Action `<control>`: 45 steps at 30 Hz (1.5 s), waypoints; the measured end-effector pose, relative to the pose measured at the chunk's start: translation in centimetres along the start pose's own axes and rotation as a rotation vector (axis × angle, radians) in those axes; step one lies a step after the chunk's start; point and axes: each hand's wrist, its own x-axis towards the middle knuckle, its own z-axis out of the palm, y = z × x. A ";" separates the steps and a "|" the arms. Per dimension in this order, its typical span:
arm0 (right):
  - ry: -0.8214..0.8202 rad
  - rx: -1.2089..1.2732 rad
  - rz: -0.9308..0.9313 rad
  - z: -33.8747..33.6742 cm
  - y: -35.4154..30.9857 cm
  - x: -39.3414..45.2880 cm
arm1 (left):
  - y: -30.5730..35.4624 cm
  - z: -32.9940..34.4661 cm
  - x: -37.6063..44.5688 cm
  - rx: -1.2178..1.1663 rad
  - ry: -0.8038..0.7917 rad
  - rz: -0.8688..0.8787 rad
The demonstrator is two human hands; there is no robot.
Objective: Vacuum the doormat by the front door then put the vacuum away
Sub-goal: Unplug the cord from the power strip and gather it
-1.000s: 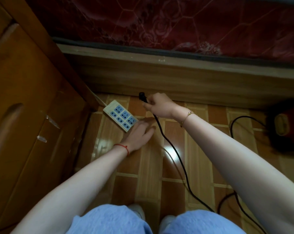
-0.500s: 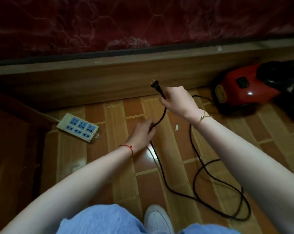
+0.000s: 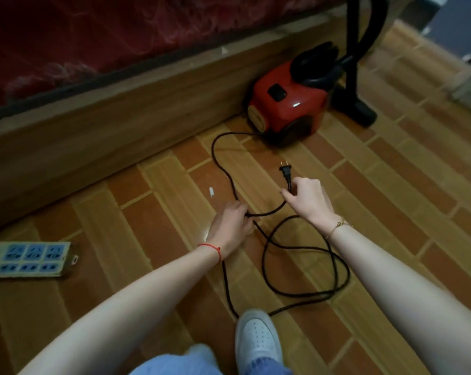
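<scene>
A red canister vacuum (image 3: pixel 285 101) sits on the tiled floor against the bed frame, its black hose and tube (image 3: pixel 352 58) rising at the upper right. Its black power cord (image 3: pixel 304 266) lies in loose loops on the floor. My right hand (image 3: pixel 307 200) pinches the cord just below the unplugged plug (image 3: pixel 285 169), prongs pointing up. My left hand (image 3: pixel 233 221) is closed around the cord a short way along, close to the floor.
A white power strip (image 3: pixel 28 259) with blue sockets lies at the left. The wooden bed frame (image 3: pixel 107 125) with a dark red mattress runs along the back. My white shoe (image 3: pixel 257 339) stands on the floor beside the cord. A small white scrap (image 3: pixel 211 192) lies on the tiles.
The view has swung right, away from the power strip toward the vacuum. My right hand has carried the plug rightward, away from the strip; my left hand has taken hold of the cord.
</scene>
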 end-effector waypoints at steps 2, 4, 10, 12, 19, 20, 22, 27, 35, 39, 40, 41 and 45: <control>-0.024 0.003 0.063 0.8 2.0 -0.5 | 1.0 1.8 0.4 0.005 -0.019 0.007; -0.046 0.014 0.112 1.7 3.7 -1.1 | 2.1 3.4 0.7 0.024 -0.052 0.028; -0.114 0.040 0.223 4.6 7.2 -1.9 | 3.6 7.0 1.8 0.133 -0.148 0.073; -0.145 0.071 0.244 5.1 7.8 -2.1 | 3.7 7.7 2.2 0.209 -0.185 0.069; -0.227 0.123 0.266 6.7 8.8 -2.0 | 2.5 9.5 2.6 0.388 -0.249 0.077; -0.235 0.134 0.279 7.1 9.0 -2.0 | 2.4 9.7 2.7 0.399 -0.255 0.082; -0.243 0.149 0.298 7.7 9.3 -2.1 | 2.3 10.0 2.8 0.421 -0.271 0.092; -0.278 0.165 0.296 8.2 9.7 -2.3 | 2.2 9.8 2.9 0.519 -0.291 0.128; -0.273 0.240 0.208 8.5 7.4 -0.7 | -1.8 6.6 3.5 0.612 -0.292 0.236; -0.295 0.270 0.159 8.9 5.6 -0.1 | -3.2 5.3 3.3 0.565 -0.314 0.212; -0.295 0.282 0.148 9.1 5.1 0.2 | -3.7 4.8 3.3 0.571 -0.308 0.191; -0.291 0.298 0.143 9.3 4.8 0.5 | -4.1 4.2 3.5 0.578 -0.306 0.169; -0.285 0.383 0.116 10.2 2.8 1.8 | -6.7 1.6 3.8 0.619 -0.273 0.082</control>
